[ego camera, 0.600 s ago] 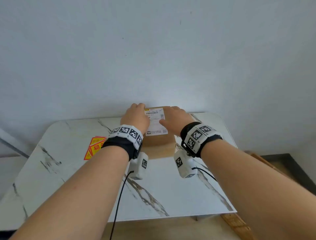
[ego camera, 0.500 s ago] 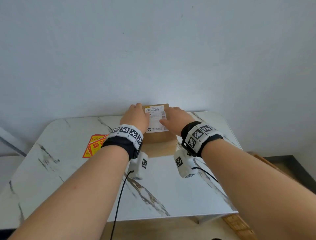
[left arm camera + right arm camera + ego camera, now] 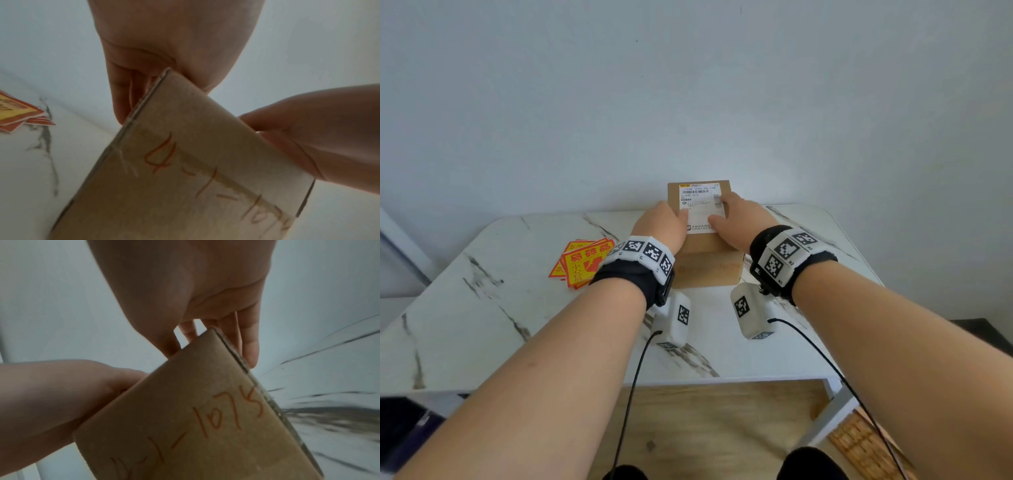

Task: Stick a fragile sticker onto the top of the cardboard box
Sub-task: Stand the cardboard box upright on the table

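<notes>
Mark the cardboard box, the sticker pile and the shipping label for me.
cardboard box (image 3: 707, 270): head view, bare front side under the hands.
sticker pile (image 3: 582, 262): head view, top yellow-and-red sticker, left of the box.
shipping label (image 3: 700, 205): head view, white middle, on the box top.

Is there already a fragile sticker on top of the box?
No, the cardboard box top carries only a white shipping label; the fragile stickers lie on the table.

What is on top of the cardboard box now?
A white shipping label lies on the cardboard box. Both hands, left and right, hold the box and cover the label's side edges. No fragile sticker shows there.
</notes>
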A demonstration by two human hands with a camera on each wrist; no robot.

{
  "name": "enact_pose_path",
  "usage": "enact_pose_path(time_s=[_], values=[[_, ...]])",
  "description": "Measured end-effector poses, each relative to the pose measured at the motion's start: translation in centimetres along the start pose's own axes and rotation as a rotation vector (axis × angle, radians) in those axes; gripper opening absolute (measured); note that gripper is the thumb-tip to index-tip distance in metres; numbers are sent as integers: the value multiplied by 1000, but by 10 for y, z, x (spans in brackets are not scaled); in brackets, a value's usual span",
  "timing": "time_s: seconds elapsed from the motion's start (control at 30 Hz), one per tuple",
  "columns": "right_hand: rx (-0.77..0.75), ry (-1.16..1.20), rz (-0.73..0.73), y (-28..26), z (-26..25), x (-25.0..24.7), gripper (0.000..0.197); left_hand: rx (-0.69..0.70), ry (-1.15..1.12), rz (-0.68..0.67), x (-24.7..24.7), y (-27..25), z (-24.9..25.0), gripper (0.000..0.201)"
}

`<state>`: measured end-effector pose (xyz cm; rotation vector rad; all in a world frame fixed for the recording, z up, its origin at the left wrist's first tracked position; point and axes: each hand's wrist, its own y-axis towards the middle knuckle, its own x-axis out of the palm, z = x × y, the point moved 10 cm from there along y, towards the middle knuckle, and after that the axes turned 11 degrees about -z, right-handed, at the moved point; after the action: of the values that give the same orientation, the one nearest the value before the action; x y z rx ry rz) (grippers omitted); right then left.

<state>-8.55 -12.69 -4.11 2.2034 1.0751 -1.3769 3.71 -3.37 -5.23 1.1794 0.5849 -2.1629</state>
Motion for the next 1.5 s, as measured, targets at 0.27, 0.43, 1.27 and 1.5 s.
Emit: enact_pose_path(time_s=[0.27, 0.43, 1.27, 1.5], values=[[-20, 172, 147, -66, 2, -15, 65, 82, -43, 94, -21, -70, 22, 39], [-5, 235, 235, -94, 7, -19, 55, 118, -98, 152, -22, -103, 22, 37], [48, 348, 250, -73, 32, 11, 51, 174, -123, 64, 8, -80, 19, 49], [52, 347, 264, -68, 38, 12, 63, 176, -43, 7, 25, -76, 15, 61]])
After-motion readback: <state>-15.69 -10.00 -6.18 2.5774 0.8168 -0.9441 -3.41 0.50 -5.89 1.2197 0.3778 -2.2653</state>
